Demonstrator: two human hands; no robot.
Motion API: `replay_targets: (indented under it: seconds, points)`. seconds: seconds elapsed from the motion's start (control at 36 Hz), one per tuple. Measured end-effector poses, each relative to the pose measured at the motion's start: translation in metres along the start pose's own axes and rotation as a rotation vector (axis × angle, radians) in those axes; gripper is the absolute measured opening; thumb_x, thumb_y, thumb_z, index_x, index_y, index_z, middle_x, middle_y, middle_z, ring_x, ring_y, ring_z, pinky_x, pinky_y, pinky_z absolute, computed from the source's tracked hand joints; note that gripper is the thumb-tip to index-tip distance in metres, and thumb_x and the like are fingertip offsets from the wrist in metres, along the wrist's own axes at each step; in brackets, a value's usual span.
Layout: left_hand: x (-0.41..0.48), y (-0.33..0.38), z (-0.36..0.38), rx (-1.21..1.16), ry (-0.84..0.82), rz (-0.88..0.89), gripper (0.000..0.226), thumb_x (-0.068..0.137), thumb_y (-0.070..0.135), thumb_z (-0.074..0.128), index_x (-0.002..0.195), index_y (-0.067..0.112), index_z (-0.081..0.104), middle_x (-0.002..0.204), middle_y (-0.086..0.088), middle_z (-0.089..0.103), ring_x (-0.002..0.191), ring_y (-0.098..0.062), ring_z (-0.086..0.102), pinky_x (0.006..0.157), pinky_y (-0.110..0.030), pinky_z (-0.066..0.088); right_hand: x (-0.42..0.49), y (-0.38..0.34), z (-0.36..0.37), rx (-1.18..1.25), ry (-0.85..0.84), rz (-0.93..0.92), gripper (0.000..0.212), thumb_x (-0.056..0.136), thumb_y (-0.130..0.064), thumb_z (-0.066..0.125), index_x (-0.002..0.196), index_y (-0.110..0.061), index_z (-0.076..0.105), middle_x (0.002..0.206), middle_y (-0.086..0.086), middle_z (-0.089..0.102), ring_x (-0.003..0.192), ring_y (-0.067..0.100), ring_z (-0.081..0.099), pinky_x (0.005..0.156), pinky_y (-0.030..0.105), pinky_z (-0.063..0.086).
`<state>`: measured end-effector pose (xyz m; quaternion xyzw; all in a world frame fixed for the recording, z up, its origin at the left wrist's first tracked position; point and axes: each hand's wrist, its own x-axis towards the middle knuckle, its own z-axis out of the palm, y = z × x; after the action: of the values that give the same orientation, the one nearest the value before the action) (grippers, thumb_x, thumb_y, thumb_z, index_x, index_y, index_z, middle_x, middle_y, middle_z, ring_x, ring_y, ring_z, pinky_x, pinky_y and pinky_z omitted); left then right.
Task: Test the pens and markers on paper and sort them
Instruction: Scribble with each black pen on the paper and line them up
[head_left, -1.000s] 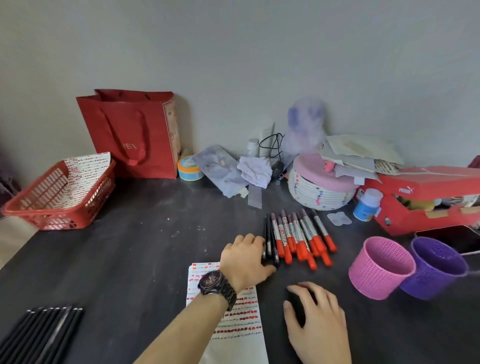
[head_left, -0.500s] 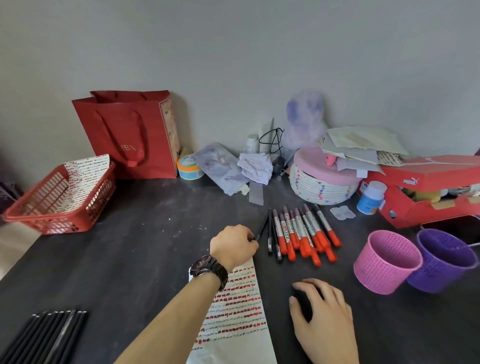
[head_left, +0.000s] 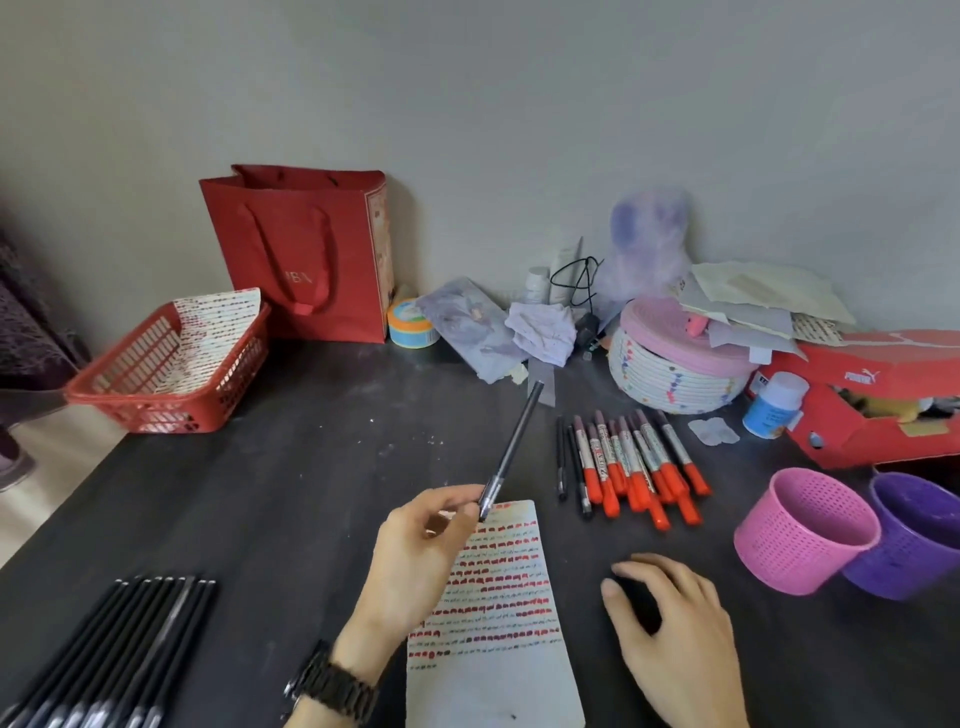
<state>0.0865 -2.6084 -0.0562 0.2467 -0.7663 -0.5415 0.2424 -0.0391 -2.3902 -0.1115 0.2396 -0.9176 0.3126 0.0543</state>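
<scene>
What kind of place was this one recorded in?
Most likely a cluttered home desk set against a wall: a red gift bag, a red shoe box and a woven rope basket crowd the dark tabletop behind the markers.

A single head-worn camera looks forward and down over the dark table (head_left: 291, 483). It sits close above the left hand (head_left: 415, 561) and right hand (head_left: 675, 634). The wall (head_left: 467, 104) stands well beyond the fingers.

Dim, soft daylight; wide-angle bending, slight blur.
</scene>
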Motion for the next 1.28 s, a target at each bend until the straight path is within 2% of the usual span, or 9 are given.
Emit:
replay_targets:
  seconds: [0.14,0.31,0.44,0.56,0.81,0.94,1.08,1.17,1.28]
  points:
    - [-0.062,-0.002,-0.009,0.064,-0.100,-0.017,0.028,0.097,0.025,0.065,0.103,0.052,0.072,0.104,0.021,0.072,0.078,-0.005,0.063,0.072,-0.016,0.047,-0.008,-0.016,-0.023,0.414,-0.201,0.133,0.038,0.079,-0.068,0.061,0.106,-0.042,0.070,0.109,-0.024,0.070,0.115,0.003,0.060,0.104,0.036,0.046]
    - [-0.111,-0.009,-0.018,0.158,-0.196,0.006,0.026,0.095,0.016,0.068,0.101,0.040,0.075,0.097,0.019,0.068,0.065,-0.005,0.054,0.061,-0.008,0.036,-0.045,-0.059,-0.035,0.939,-0.470,0.026,0.057,0.074,-0.073,0.071,0.117,-0.035,0.069,0.084,0.002,0.072,0.069,0.016,0.065,0.068,0.025,0.055]
    - [-0.131,-0.015,-0.026,0.194,-0.205,0.033,0.016,0.095,0.020,0.065,0.100,0.034,0.071,0.084,0.020,0.065,0.055,-0.004,0.053,0.056,-0.006,0.035,-0.070,-0.084,-0.022,0.925,-0.402,0.021,0.016,0.090,-0.038,0.066,0.097,-0.026,0.074,0.066,0.001,0.063,0.060,0.011,0.058,0.064,0.020,0.051]
    - [-0.140,-0.021,-0.025,0.142,-0.301,0.014,0.016,0.098,0.047,0.053,0.105,0.037,0.064,0.079,0.015,0.067,0.065,-0.014,0.059,0.060,-0.019,0.044,-0.083,-0.087,-0.016,0.929,-0.418,0.070,0.028,0.087,-0.048,0.066,0.099,-0.025,0.073,0.066,0.002,0.063,0.061,0.012,0.058,0.063,0.019,0.051]
    - [-0.150,-0.024,-0.024,0.067,-0.331,0.036,0.028,0.104,0.050,0.043,0.089,0.031,0.059,0.076,0.019,0.061,0.069,-0.007,0.060,0.066,-0.019,0.046,-0.100,-0.098,-0.012,0.916,-0.519,0.154,0.028,0.081,-0.046,0.070,0.078,-0.018,0.073,0.066,0.009,0.070,0.048,0.011,0.056,0.052,0.024,0.053]
    - [-0.146,-0.023,-0.034,0.484,-0.210,0.191,0.041,0.103,0.058,0.026,0.091,0.030,0.054,0.081,0.014,0.058,0.073,-0.010,0.056,0.061,-0.036,0.051,-0.098,-0.105,-0.004,0.967,-0.458,0.275,0.024,0.083,-0.039,0.069,0.078,-0.016,0.074,0.066,0.009,0.070,0.049,0.012,0.055,0.050,0.024,0.050]
    - [-0.133,-0.015,-0.052,0.730,-0.104,0.253,0.043,0.104,0.051,0.026,0.090,0.022,0.055,0.081,0.011,0.056,0.070,-0.013,0.057,0.052,-0.027,0.042,-0.072,-0.109,-0.004,1.079,-0.244,0.373,0.025,0.090,-0.032,0.072,0.070,-0.018,0.076,0.059,0.002,0.064,0.049,0.012,0.055,0.048,0.022,0.047]
    - [-0.131,-0.028,-0.076,0.668,0.000,0.109,0.032,0.099,0.056,0.029,0.092,0.030,0.047,0.083,0.013,0.054,0.077,-0.011,0.055,0.064,-0.034,0.048,-0.040,-0.093,-0.022,1.120,-0.034,0.392,0.029,0.095,-0.026,0.068,0.069,-0.017,0.075,0.056,-0.003,0.063,0.048,0.008,0.056,0.047,0.020,0.046]
    - [-0.125,-0.045,-0.078,0.511,0.079,-0.014,0.032,0.092,0.065,0.035,0.087,0.033,0.037,0.085,0.016,0.055,0.081,-0.010,0.052,0.072,-0.037,0.046,-0.029,-0.092,-0.018,1.092,-0.165,0.317,0.018,0.097,-0.021,0.065,0.082,-0.020,0.074,0.066,0.004,0.070,0.053,0.012,0.062,0.049,0.021,0.050]
